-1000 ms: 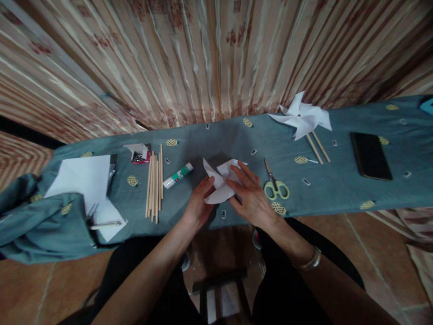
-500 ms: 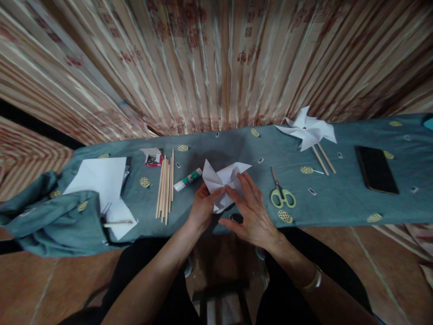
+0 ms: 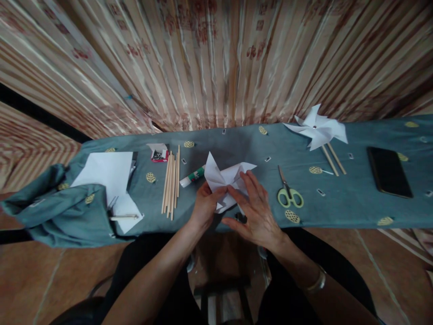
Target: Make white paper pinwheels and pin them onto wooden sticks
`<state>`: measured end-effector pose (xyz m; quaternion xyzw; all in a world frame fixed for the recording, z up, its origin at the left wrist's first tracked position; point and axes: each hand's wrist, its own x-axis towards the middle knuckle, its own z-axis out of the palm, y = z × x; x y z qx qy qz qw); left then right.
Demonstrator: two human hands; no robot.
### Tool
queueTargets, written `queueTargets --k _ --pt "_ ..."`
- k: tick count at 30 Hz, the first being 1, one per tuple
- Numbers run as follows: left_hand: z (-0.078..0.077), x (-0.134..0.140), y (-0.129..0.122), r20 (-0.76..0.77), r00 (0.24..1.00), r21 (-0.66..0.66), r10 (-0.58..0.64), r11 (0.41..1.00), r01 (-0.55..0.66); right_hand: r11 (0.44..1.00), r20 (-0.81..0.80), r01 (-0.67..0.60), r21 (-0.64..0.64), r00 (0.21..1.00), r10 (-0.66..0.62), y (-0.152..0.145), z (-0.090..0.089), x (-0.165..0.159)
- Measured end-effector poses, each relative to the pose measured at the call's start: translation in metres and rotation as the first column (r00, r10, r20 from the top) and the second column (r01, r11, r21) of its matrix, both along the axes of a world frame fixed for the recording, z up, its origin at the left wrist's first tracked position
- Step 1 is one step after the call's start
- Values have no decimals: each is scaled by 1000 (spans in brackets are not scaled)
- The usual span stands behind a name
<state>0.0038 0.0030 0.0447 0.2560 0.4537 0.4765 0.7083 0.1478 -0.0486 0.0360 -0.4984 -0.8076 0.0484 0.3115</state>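
Between my hands is a white paper pinwheel (image 3: 216, 177), its corners folded in toward the middle. My left hand (image 3: 204, 205) grips its near left side, thumb pressed at the centre. The fingers of my right hand (image 3: 254, 205) are spread over the right part of the paper, the index fingertip at the centre beside my left thumb and the thumb held apart. A glue stick (image 3: 192, 176) lies just beyond my left hand, partly hidden by the paper. Green-handled scissors (image 3: 290, 197) rest to the right of my right hand.
Left of the glue stick lie several wooden sticks (image 3: 172, 185) and an open small box (image 3: 159, 154) of metal pins. White paper sheets (image 3: 111, 169) are farther left, under bunched cloth. Finished pinwheels (image 3: 320, 128) on sticks and a black phone (image 3: 389, 171) lie on the right.
The whole view has shifted slightly, so things on the table appear farther right. Both hands stay on the pinwheel with nearly the same hold, and its folded flaps have moved only slightly.
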Motion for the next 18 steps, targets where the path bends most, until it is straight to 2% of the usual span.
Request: queueTargets --k 6,9,11,13,14,16,18 --pt "-2 0 2 -20 1000 9 -10 1000 10 1000 4 14 14 1000 -14 1 5 0" --pt "-3 -3 7 -26 999 26 25 999 -24 994 -122 107 18 987 -104 3 8 6" --pt "-3 -6 11 -38 998 39 46 998 -44 976 -266 201 -78 940 -215 6 7 11" --pt "-3 -7 13 -52 998 51 48 998 -45 936 -437 229 -268 837 -330 10 6 14" --pt "-3 -6 13 -57 998 56 40 998 -37 907 -525 191 -375 763 -378 13 5 15" --pt "-4 -4 11 -61 998 65 8 998 -4 844 -678 25 -536 583 -448 20 4 15" --pt "-6 -1 7 -56 998 68 -29 997 32 787 -766 -158 -597 406 -499 26 5 13"
